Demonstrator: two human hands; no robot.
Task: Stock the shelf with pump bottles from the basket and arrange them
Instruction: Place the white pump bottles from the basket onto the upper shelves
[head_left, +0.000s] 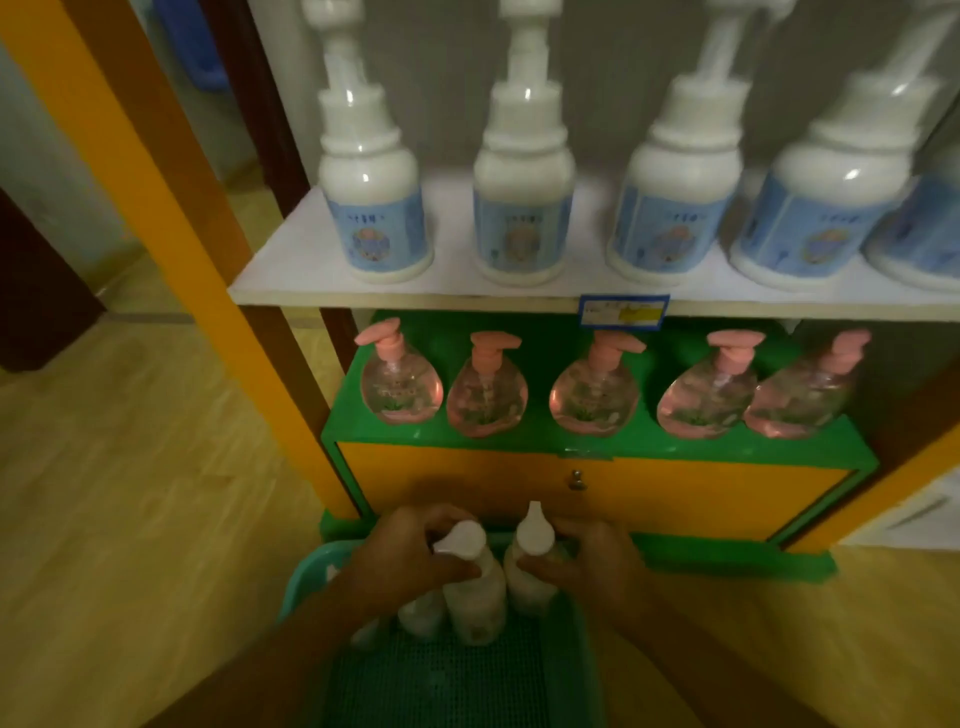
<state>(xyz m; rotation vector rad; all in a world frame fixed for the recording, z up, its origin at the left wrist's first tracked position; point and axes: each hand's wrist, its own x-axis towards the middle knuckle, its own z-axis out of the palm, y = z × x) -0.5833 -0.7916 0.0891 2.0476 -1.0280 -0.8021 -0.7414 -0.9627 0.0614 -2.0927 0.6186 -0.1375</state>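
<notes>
Pump bottles: two white, upright in green basket (311, 577) on floor below shelf (291, 280). Left hand (400, 561) curled round left bottle (475, 597); right hand (587, 566) curled round right bottle (530, 561).

Handling (judged): rigid plastic, smooth, likely slippery, moderately heavy if full. Grip at shoulder, not pump.

Obscured: basket remainder dim; further bottles indistinct.

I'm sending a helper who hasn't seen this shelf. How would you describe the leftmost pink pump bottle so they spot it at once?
Find the white shelf board carrying tall white bottles, then look to the green ledge beneath it, where pink pump bottles stand in a row. Take the leftmost pink pump bottle, nearest the yellow post. Its pump head points left and its liquid looks paler than its neighbours'.
</notes>
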